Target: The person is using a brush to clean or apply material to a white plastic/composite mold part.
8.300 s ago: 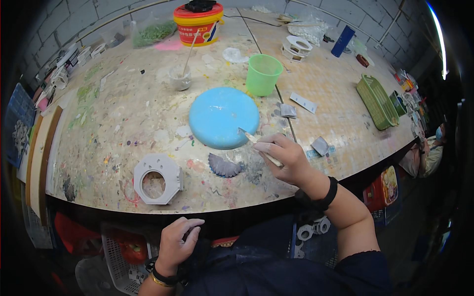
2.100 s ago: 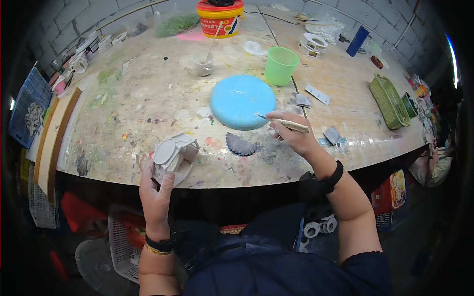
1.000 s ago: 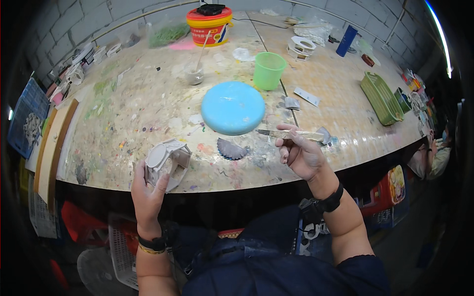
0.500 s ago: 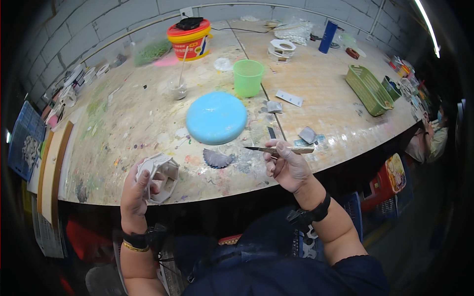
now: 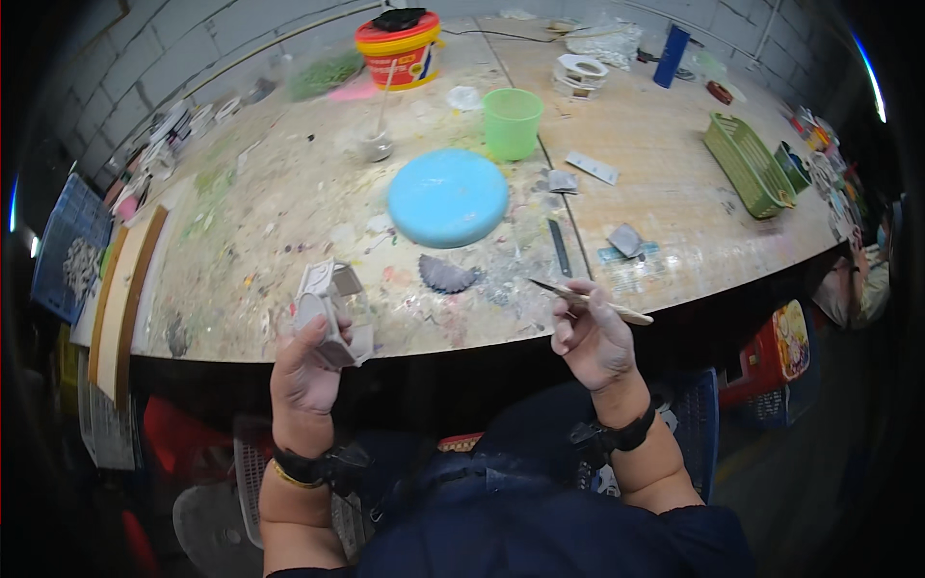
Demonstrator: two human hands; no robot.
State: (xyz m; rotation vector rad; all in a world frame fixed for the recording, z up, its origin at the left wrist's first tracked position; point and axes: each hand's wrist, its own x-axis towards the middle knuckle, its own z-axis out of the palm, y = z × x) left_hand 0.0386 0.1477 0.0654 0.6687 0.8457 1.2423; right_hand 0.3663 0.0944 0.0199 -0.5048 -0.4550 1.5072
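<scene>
My left hand [image 5: 306,374] is closed around a white, many-sided hollow piece [image 5: 315,281] with open frame-like walls, held just above the table's near edge. Part of the piece is hidden by the thumb and fingers. To the right, my right hand [image 5: 599,349] is closed on a craft knife [image 5: 631,314] with a slim pale handle. Its dark pointed blade tips up and to the left, apart from the piece. White dust covers both hands. Between them, farther in, lies a grey scallop-edged pad [image 5: 447,275] on the stained table [image 5: 241,231].
Beyond the pad sits a round light-blue disc [image 5: 448,197], with a green cup [image 5: 513,125] behind it. A cup with a stick [image 5: 377,145], a red-yellow bucket [image 5: 398,58] and a green basket [image 5: 747,166] stand farther off. A person [image 5: 860,284] is at the far right.
The whole view has shifted. My left hand has turned the white piece so that its opening faces more to the right. The knife now slants more steeply in my right hand.
</scene>
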